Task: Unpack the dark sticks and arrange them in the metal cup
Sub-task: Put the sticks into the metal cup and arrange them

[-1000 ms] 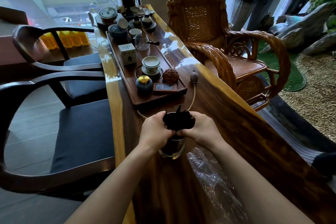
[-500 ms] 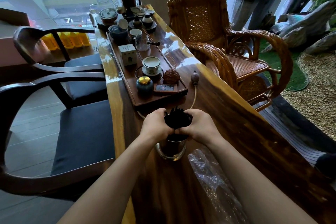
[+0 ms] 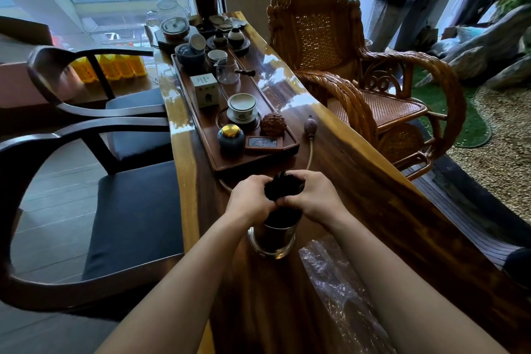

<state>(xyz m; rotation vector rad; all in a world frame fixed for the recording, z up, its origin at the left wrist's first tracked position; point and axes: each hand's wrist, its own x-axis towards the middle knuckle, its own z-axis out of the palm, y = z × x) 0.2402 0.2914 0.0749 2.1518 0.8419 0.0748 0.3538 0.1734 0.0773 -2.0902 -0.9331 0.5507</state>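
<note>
Your left hand (image 3: 249, 202) and right hand (image 3: 315, 198) both clamp the dark sticks (image 3: 283, 187), standing in the metal cup (image 3: 274, 238) on the table (image 3: 373, 198). Risk: top-heavy bundle; push sideways and the cup likely tips.

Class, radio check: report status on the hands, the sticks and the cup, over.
Left hand and right hand both closed on dark sticks. Bundle standing in metal cup. Empty plastic wrap beside cup, not blocking.
</note>
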